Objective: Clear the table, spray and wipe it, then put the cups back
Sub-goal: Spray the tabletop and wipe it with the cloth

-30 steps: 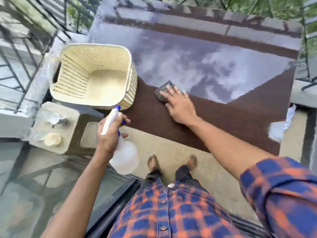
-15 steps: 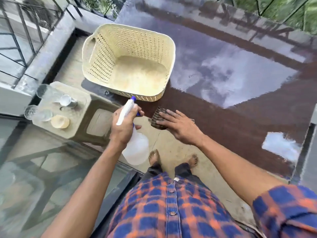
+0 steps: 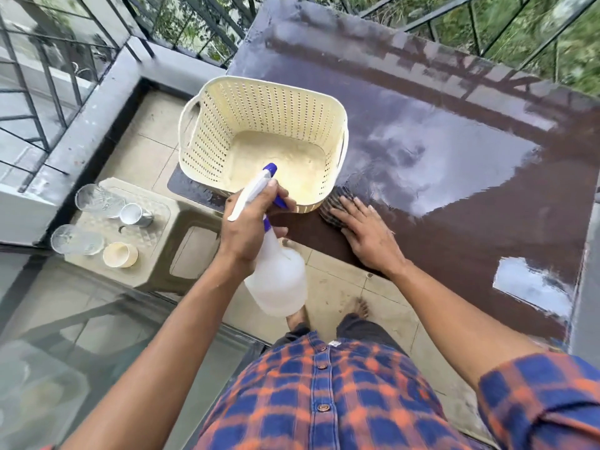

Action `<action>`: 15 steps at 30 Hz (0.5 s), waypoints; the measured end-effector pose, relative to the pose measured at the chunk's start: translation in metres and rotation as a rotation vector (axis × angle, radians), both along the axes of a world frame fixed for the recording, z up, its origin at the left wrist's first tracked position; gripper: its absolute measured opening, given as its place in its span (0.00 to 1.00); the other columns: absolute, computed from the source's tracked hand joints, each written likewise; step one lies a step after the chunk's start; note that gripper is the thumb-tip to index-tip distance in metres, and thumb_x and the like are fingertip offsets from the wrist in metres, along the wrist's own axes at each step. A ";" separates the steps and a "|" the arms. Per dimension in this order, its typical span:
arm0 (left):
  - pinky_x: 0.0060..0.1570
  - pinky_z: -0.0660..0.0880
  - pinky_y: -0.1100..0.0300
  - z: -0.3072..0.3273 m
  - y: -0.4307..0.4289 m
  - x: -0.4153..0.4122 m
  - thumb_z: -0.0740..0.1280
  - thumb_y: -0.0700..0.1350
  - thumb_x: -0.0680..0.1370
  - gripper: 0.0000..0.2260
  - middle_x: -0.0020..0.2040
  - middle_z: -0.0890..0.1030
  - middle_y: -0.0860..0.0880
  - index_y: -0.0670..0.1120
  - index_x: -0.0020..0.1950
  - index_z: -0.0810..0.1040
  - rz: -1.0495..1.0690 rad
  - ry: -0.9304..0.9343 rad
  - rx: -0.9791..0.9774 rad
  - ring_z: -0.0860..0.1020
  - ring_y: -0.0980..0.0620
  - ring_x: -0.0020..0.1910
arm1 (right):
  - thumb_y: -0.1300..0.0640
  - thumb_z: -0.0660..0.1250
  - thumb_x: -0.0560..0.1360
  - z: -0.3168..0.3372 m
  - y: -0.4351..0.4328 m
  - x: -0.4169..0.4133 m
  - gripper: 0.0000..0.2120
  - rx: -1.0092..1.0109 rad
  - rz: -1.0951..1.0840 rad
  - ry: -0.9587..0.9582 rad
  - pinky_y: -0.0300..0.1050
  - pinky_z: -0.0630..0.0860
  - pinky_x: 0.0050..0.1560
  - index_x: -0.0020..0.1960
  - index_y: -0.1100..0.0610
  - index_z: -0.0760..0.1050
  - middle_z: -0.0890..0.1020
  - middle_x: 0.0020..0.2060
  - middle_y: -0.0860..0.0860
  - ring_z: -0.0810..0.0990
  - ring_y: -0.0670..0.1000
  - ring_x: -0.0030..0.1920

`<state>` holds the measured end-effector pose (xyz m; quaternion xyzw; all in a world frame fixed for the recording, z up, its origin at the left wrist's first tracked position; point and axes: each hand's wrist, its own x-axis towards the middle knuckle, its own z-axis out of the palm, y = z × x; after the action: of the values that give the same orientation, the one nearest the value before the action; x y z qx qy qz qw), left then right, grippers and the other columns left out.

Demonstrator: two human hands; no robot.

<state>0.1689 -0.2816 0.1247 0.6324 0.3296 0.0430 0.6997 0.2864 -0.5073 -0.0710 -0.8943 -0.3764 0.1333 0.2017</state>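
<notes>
Two hazards: right hand (image 3: 367, 233), flat on the cloth (image 3: 332, 207), may shove the basket (image 3: 263, 138) at 11 o'clock off the wet worktop (image 3: 454, 177); left hand (image 3: 251, 222) grips the spray bottle (image 3: 276, 280); cups (image 3: 120, 254) sit on the stool (image 3: 181, 222) at 9 o'clock

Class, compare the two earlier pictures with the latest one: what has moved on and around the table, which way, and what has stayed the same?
The right hand has slid the cloth back from farther out on the table towards the near edge, beside the basket. Nothing was picked up or let go. The left hand still grips the spray bottle; the cups remain on the stool.
</notes>
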 end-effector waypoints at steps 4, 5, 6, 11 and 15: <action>0.36 0.78 0.60 0.025 0.002 0.030 0.62 0.50 0.83 0.11 0.43 0.84 0.46 0.46 0.46 0.79 -0.016 -0.045 -0.071 0.84 0.50 0.48 | 0.52 0.60 0.83 0.002 -0.002 0.016 0.23 -0.025 0.043 0.014 0.55 0.50 0.80 0.77 0.41 0.63 0.59 0.80 0.44 0.53 0.50 0.81; 0.38 0.77 0.59 0.032 0.002 0.039 0.62 0.50 0.83 0.11 0.43 0.84 0.47 0.47 0.46 0.78 -0.026 -0.045 -0.090 0.84 0.50 0.48 | 0.52 0.59 0.83 0.003 -0.002 0.023 0.24 -0.035 0.064 0.021 0.55 0.50 0.80 0.78 0.41 0.62 0.59 0.80 0.44 0.53 0.50 0.81; 0.40 0.74 0.57 0.040 0.001 0.050 0.61 0.50 0.83 0.11 0.44 0.84 0.48 0.48 0.45 0.78 -0.036 -0.039 -0.117 0.84 0.51 0.49 | 0.53 0.59 0.84 0.004 -0.001 0.032 0.24 -0.044 0.083 0.025 0.55 0.50 0.80 0.78 0.41 0.62 0.58 0.80 0.44 0.52 0.50 0.81; 0.43 0.69 0.55 0.066 -0.003 0.114 0.61 0.51 0.82 0.11 0.41 0.83 0.50 0.49 0.44 0.76 -0.091 -0.062 -0.202 0.82 0.50 0.48 | 0.54 0.60 0.83 0.008 0.001 0.101 0.25 -0.055 0.131 0.057 0.57 0.52 0.79 0.78 0.41 0.61 0.57 0.80 0.44 0.52 0.51 0.81; 0.40 0.69 0.56 0.069 -0.010 0.173 0.66 0.54 0.75 0.10 0.41 0.83 0.46 0.47 0.44 0.77 -0.080 -0.105 -0.278 0.82 0.47 0.46 | 0.54 0.60 0.83 0.011 0.008 0.168 0.25 -0.078 0.126 0.070 0.58 0.51 0.78 0.78 0.41 0.61 0.57 0.80 0.44 0.53 0.51 0.81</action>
<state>0.3419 -0.2917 0.1937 0.5391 0.2699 0.0019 0.7978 0.4546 -0.4995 -0.0596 -0.8708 -0.4193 0.1915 0.1708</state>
